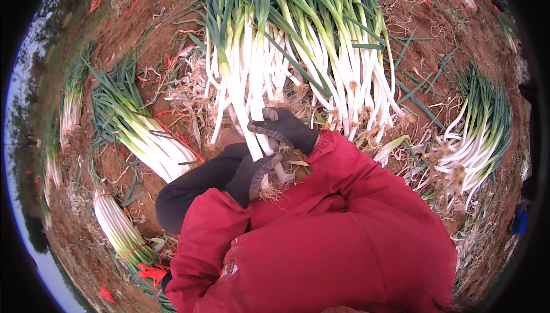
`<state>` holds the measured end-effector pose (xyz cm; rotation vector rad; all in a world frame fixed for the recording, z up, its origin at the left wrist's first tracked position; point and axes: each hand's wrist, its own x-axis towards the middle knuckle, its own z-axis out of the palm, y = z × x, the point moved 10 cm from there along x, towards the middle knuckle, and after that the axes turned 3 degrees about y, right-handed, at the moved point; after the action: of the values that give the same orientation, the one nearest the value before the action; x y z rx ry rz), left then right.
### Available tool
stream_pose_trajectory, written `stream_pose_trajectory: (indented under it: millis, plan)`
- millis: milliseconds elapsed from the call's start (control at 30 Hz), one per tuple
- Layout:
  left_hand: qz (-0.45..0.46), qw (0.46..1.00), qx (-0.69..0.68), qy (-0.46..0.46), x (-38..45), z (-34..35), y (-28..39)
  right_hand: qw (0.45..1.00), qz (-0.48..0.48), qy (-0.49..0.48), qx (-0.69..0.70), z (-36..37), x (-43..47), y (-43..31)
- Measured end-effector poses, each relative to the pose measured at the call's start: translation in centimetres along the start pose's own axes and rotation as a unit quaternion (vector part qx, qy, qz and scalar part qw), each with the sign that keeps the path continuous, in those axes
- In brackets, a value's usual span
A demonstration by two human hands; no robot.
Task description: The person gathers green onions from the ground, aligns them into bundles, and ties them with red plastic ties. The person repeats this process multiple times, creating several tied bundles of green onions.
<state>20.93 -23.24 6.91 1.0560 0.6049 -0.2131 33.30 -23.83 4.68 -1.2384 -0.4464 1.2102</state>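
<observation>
My left hand (247, 179), in a dark glove, closes around the lower end of a thick long green onion (240, 108), just above its roots. My right hand (292, 128), gloved too, grips a second onion stalk (256, 85) beside it, a little farther up. Below the hands, roots (270, 191) and a bent white stem end (282, 174) show against my red jacket. Fingers hide part of both stalks. Beyond them a wide pile of loose long green onions (348, 68) lies on the soil, leaves pointing away and roots toward me.
At the left lies an onion bundle (150, 136) by a red tie; a tied bundle (120, 222) sits lower, near red strips (152, 272). Rooty onions (468, 141) lie right. Peeled skins (189, 87) litter the soil. My bent knee (176, 205) is close to the left bundle.
</observation>
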Motion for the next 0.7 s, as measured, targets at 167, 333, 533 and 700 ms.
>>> stream_pose_trajectory:
  millis: [167, 333, 533, 700]
  plan:
    - [0.036, 0.982, -0.171, -0.076, -1.3, 0.8, 1.8, 0.952, -0.117, 0.272, -0.074, -14.2, -0.1, 1.8]
    - [0.021, 0.98, -0.197, -0.02, -1.1, 0.0, 1.3, 0.806, 0.136, 0.541, -0.2, -35.5, -7.3, 12.4]
    - [-0.031, 0.939, -0.308, -0.151, -0.5, 1.2, 0.9, 0.911, 0.159, 0.363, -0.117, -38.6, -5.2, 12.2]
    - [0.04, 0.978, -0.201, -0.044, 0.3, -0.1, 0.6, 0.841, -0.101, 0.44, -0.299, -29.7, -8.9, -0.3]
